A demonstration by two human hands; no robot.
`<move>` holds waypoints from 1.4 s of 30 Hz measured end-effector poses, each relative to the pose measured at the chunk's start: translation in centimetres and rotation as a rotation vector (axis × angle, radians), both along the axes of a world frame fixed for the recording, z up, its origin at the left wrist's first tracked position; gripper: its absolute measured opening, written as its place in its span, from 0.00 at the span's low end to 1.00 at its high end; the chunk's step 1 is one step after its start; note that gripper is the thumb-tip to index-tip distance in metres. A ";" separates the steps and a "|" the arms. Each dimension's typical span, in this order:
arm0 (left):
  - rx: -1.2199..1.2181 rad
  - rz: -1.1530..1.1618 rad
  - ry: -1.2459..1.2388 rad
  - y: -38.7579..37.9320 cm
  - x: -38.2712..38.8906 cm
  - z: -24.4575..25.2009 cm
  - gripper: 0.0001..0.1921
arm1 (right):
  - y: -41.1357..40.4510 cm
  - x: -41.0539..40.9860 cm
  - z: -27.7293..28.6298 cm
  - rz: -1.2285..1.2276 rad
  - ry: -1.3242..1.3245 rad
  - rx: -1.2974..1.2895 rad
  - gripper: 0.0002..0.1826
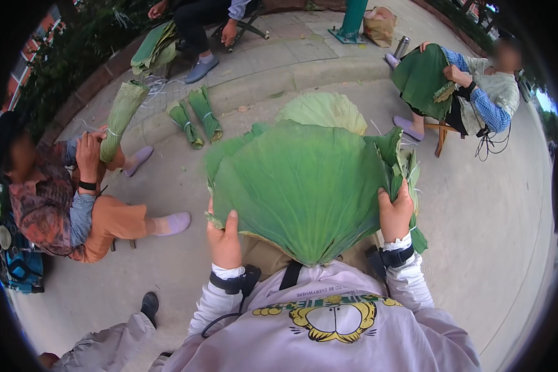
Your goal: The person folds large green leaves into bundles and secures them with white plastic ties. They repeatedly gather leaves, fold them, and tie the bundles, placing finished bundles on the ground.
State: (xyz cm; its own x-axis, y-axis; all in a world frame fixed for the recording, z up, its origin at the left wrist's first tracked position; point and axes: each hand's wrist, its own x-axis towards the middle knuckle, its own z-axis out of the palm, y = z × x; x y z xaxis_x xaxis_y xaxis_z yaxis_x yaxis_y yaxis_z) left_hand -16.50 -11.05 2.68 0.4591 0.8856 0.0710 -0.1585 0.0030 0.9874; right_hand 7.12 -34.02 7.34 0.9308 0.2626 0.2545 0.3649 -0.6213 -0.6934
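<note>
A stack of large green lotus leaves (302,186), folded into a fan shape, lies spread over my lap. My left hand (225,237) grips its left edge, thumb on top and fingers underneath. At the right edge my right hand (396,209) pinches the leaves, where they curl up and bunch. Beyond the stack shows a paler lotus leaf (323,109); its lower part is hidden. Past my right hand, partly covered, are tied bundles of leaves (417,239) with white string.
Two rolled, tied leaf bundles (205,114) lie on the pavement ahead. A person at left holds a rolled leaf bundle (121,116); another at right holds a folded leaf (421,79). Beyond the curb (307,76) sits a third person beside stacked leaves (154,49). A green post (352,23) stands behind.
</note>
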 end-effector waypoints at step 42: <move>1.180 -0.650 0.597 -4.1 7.6 1.2 0.32 | 5.5 -1.1 -1.8 0.707 -0.146 0.153 0.14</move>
